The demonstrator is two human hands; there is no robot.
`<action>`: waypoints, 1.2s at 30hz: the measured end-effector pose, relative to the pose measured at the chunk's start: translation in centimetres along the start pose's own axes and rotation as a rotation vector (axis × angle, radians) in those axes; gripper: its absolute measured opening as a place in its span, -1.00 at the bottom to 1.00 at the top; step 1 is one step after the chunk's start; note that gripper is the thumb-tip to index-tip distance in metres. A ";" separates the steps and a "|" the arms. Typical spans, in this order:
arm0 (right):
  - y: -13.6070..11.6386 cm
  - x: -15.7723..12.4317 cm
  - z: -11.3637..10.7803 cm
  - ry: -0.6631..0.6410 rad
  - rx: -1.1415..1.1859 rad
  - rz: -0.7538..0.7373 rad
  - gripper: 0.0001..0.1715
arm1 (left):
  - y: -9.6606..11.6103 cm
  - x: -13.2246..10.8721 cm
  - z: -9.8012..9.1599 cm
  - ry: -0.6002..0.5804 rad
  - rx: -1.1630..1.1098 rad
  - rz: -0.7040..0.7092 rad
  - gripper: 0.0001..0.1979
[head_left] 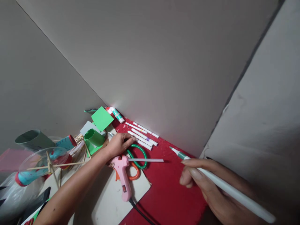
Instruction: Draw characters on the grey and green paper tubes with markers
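My right hand (pixel 199 181) is closed around a white marker (pixel 234 190) with a green band and a pale pointed end, which points up and left over the red tabletop. On the left, my left hand (pixel 122 144) lies low over the table with its fingers bent together. Its fingertips are at the ends of several white markers (pixel 142 137); whatever is under them is hidden. Just below that hand lies a pink glue gun (pixel 123 178) with a clear glue stick. Green-handled scissors (pixel 145 153) and an orange handle (pixel 136 175) show beneath it.
Grey walls rise behind and to the right of the red table (pixel 164 193). A pale board (pixel 110 200) carries the glue gun, whose black cord runs forward. Leftward stand a green paper tube (pixel 95 137), a green card (pixel 102 118), a glue tube (pixel 117 114) and a wooden-stick structure (pixel 65 164).
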State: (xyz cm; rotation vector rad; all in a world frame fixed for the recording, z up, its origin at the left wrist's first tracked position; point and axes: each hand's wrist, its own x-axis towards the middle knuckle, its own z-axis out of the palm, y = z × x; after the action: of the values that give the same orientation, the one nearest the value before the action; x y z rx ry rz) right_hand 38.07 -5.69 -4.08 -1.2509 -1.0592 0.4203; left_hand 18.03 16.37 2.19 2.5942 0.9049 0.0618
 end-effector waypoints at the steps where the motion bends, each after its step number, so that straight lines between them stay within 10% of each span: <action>1: 0.1 0.0 0.0 -0.006 -0.005 -0.001 -0.82 | 0.2 -0.2 -0.1 0.005 0.036 0.005 -0.54; 12: -0.7 -0.3 0.6 0.058 0.007 0.077 -0.78 | 2.8 1.8 -1.6 -0.106 0.386 0.320 -0.65; 23: -0.1 -0.2 0.0 -0.003 -0.003 0.106 -0.72 | 5.3 4.4 -0.3 -0.253 0.534 0.265 -0.73; 36: -0.5 -0.3 0.1 0.015 -0.033 0.045 -0.77 | 3.7 2.5 -2.8 0.045 0.260 0.208 -0.95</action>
State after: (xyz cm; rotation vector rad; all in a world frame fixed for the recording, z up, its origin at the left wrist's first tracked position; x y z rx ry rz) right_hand 37.74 -6.02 -3.71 -1.3069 -1.0301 0.4290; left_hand 21.74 16.19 5.91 2.9329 0.6947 0.0637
